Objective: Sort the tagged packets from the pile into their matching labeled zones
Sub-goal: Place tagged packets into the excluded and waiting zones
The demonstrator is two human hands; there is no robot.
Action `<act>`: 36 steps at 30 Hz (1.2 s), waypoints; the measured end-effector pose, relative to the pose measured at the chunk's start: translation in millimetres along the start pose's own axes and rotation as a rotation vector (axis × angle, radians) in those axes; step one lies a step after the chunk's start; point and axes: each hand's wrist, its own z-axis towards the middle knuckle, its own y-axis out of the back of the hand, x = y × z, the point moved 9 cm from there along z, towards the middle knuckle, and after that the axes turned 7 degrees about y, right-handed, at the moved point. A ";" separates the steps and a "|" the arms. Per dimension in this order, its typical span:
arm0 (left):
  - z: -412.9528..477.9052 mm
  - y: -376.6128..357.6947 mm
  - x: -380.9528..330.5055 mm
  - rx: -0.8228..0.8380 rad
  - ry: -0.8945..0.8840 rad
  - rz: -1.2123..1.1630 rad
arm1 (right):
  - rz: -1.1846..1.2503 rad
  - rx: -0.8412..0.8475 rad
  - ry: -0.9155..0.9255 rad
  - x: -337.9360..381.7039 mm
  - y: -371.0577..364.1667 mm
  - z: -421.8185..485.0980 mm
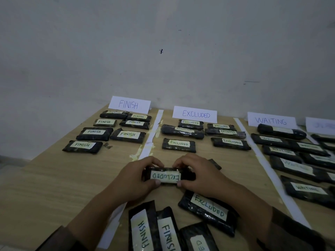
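Hands, left (135, 175) and right (196, 173), gripping packet (167, 175) tagged EXCLUDED, upside down, just above counter (54, 178). Reading step; next: forward onto bare spot below EXCLUDED sign (194, 114).

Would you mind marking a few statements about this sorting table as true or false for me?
1. Both hands hold one packet. True: the left hand and right hand grip the held packet.
2. Its tag reads WAITING. False: it reads EXCLUDED, upside down.
3. The FINISH sign stands left of the EXCLUDED sign. True.
4. The pile near the person holds only WAITING packets. False: FINISH and EXCLUDED tags show there.
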 end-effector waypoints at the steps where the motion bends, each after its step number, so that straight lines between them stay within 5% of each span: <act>1: 0.0 2.9 0.3 -0.012 0.008 -0.043 | 0.020 -0.016 -0.013 -1.3 1.4 -0.4; 12: 10.6 10.7 -3.4 -0.073 0.215 -0.744 | 0.249 -0.106 -0.033 5.1 2.4 -2.6; 27: 15.5 -11.6 -26.3 0.179 0.077 -0.386 | 0.790 -0.468 -0.248 -15.1 29.2 -13.1; 31: 21.2 -3.9 -24.0 0.133 0.105 -0.381 | 0.460 -0.387 -0.198 -22.7 35.1 -18.2; 36: 32.3 -8.5 -48.1 0.186 0.038 -0.340 | -0.187 -0.223 0.122 0.8 41.2 -23.1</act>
